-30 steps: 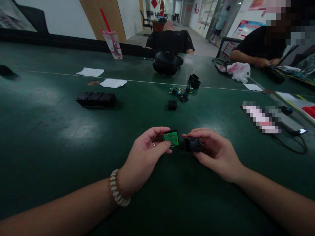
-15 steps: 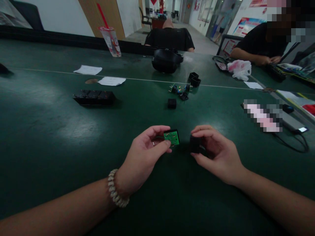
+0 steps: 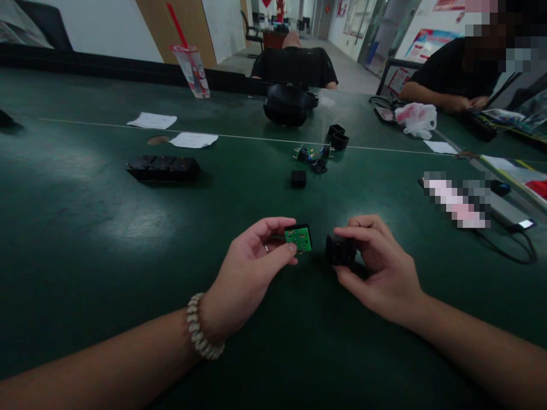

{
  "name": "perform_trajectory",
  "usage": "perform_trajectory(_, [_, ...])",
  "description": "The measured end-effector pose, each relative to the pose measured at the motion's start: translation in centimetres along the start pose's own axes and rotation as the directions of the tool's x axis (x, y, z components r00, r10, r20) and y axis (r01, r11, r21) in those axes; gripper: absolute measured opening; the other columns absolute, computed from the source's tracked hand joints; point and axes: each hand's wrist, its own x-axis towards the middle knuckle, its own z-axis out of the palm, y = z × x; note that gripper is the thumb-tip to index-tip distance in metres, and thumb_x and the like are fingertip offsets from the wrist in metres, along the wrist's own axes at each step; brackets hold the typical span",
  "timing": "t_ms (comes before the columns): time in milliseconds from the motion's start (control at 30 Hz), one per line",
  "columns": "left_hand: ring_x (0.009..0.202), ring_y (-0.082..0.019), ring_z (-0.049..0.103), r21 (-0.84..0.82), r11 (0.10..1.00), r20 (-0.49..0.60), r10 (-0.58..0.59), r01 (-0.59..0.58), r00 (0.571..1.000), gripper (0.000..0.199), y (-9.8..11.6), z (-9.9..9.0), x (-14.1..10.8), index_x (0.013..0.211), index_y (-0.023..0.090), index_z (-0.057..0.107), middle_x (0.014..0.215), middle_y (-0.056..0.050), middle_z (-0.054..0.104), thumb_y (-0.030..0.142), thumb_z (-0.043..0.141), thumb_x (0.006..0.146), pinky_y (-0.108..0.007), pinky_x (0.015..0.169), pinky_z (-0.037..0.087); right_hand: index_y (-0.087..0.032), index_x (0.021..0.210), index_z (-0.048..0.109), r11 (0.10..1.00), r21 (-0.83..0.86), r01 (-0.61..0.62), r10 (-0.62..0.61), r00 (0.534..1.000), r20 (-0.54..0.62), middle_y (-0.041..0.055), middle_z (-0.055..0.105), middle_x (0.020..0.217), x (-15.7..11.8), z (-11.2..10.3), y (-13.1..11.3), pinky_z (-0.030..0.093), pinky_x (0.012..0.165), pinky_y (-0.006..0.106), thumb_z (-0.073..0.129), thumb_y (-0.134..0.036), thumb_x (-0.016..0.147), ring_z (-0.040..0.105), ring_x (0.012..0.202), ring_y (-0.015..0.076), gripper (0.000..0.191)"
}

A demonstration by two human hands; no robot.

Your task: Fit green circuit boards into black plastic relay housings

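My left hand [image 3: 256, 259] pinches a small green circuit board [image 3: 300, 239] with a black edge behind it; the thumb lies over its lower left corner. Just to the right, and apart from the board, my right hand [image 3: 380, 262] grips a small black plastic housing [image 3: 341, 250] between thumb and fingers. Farther up the table sits a black cube-shaped piece [image 3: 298, 179]. Behind it lie small electronic parts with metal prongs [image 3: 304, 154], and past those, black square shells [image 3: 338, 137].
On the green table [image 3: 128, 273], a long black row of joined units [image 3: 164, 169] lies at left. Papers [image 3: 194, 140], a cup with a red straw [image 3: 192, 71], a black pouch [image 3: 285, 105] and a plastic bag [image 3: 416, 121] stand farther back. Two other people sit beyond.
The black housing has turned in my right hand, showing a different, more detailed side. My right fingers have shifted on it. My left hand and the circuit board stay nearly still.
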Motion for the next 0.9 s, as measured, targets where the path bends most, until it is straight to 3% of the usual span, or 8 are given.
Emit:
perform_trajectory(267, [0.081, -0.014, 0.064, -0.003, 1.000, 0.011, -0.003, 0.003, 1.000, 0.031, -0.11, -0.19, 0.09, 0.109, 0.019, 0.080, 0.101, -0.002, 0.073, 0.014, 0.084, 0.079, -0.026, 0.071, 0.058, -0.031, 0.125, 0.065, 1.000, 0.000, 0.009, -0.009, 1.000, 0.017, 0.0085, 0.062, 0.116, 0.13, -0.14, -0.18, 0.058, 0.087, 0.048, 0.078, -0.010, 0.085, 0.064, 0.108, 0.0284, 0.046])
perform_trajectory(467, [0.080, -0.014, 0.065, 0.009, 1.000, 0.014, -0.010, 0.010, 1.000, 0.032, -0.07, -0.23, 0.17, 0.109, 0.018, 0.079, 0.100, -0.002, 0.074, 0.014, 0.084, 0.078, -0.027, 0.071, 0.058, -0.027, 0.126, 0.063, 0.978, 0.206, -0.040, 0.033, 0.999, 0.037, 0.0080, 0.064, 0.117, 0.28, -0.09, -0.30, 0.061, 0.085, 0.039, 0.075, -0.007, 0.084, 0.067, 0.107, 0.0243, 0.048])
perform_trajectory(600, [0.080, -0.014, 0.065, 0.003, 1.000, 0.015, -0.003, 0.003, 1.000, 0.032, -0.13, -0.23, 0.27, 0.108, 0.019, 0.079, 0.097, -0.001, 0.073, 0.014, 0.084, 0.077, -0.026, 0.070, 0.057, -0.027, 0.128, 0.064, 0.969, 0.240, -0.052, 0.042, 0.998, 0.043, 0.0081, 0.062, 0.119, 0.20, -0.07, -0.33, 0.062, 0.081, 0.034, 0.074, -0.004, 0.083, 0.067, 0.106, 0.0223, 0.051])
perform_trajectory(900, [0.080, -0.015, 0.066, 0.007, 1.000, 0.011, -0.006, 0.006, 1.000, 0.032, 0.01, -0.04, -0.02, 0.109, 0.018, 0.079, 0.100, -0.003, 0.074, 0.014, 0.084, 0.078, -0.029, 0.072, 0.058, -0.029, 0.122, 0.066, 0.939, 0.337, -0.075, 0.063, 0.997, 0.046, 0.0068, 0.073, 0.127, 0.31, 0.01, -0.21, 0.062, 0.106, 0.039, 0.078, -0.002, 0.085, 0.073, 0.123, 0.0212, 0.047])
